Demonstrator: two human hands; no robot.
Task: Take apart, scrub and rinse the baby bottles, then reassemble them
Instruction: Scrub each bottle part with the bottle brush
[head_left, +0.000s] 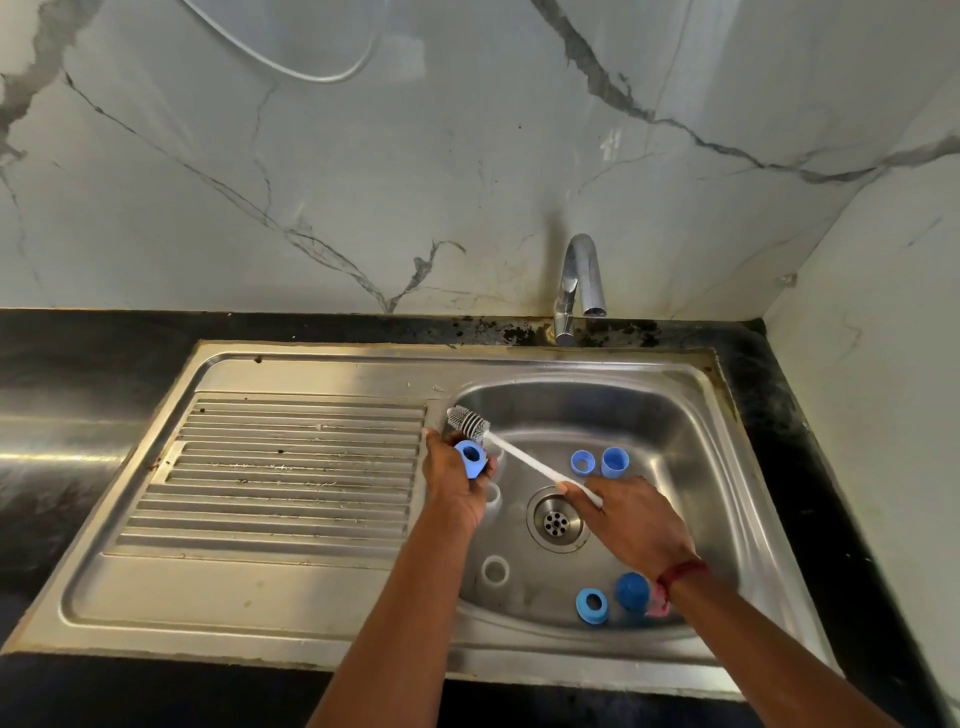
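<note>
In the head view, the left hand (451, 480) is curled around a blue screw ring (470, 457) at the left edge of the sink basin (675, 426), and the hole of the ring faces up. The right hand (631, 517) grips the near end of the white bottle brush (524, 460); its grey bristle head (469, 422) lies just behind the ring, close to the left fingers. Two blue cups (598, 461) stand side by side just beyond the right hand, a second ring (592, 606) and a blue cap (632, 592) lie beside the right wrist, and the drain (556, 520) is between the hands.
</note>
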